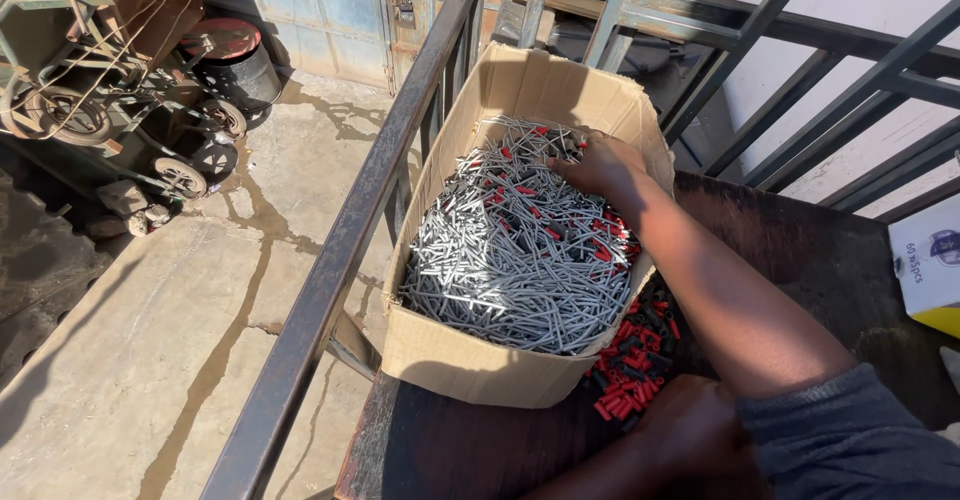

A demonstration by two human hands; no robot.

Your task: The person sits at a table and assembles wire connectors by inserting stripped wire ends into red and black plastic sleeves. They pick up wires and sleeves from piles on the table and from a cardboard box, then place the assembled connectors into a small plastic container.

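Right hand (600, 167) is reaching into the cardboard box (520, 85), fingers curled down into the pile of grey metal pins (500, 260) at the far right side of the box; grip looks closed on a few pins, but the fingertips are buried so can't tell exactly what's held. Left hand (690, 425) sits low, near the camera, resting on the dark worktop (450, 450) just beside the loose heap of red and black plastic caps (635, 370); it's in shadow, so can't tell whether its grip is open or closed. Box is open-topped, walls bulging, mostly full of pins with some red caps mixed in on the right. It stands on the worktop's left edge, against a rusty steel rail (340, 250). Caps heap lies touching the box's near right corner. Further out: wet concrete floor (150, 340) on the left, a wheeled machine (100, 90) and a black drum (240, 65) far left, white carton (930, 260) at right edge.
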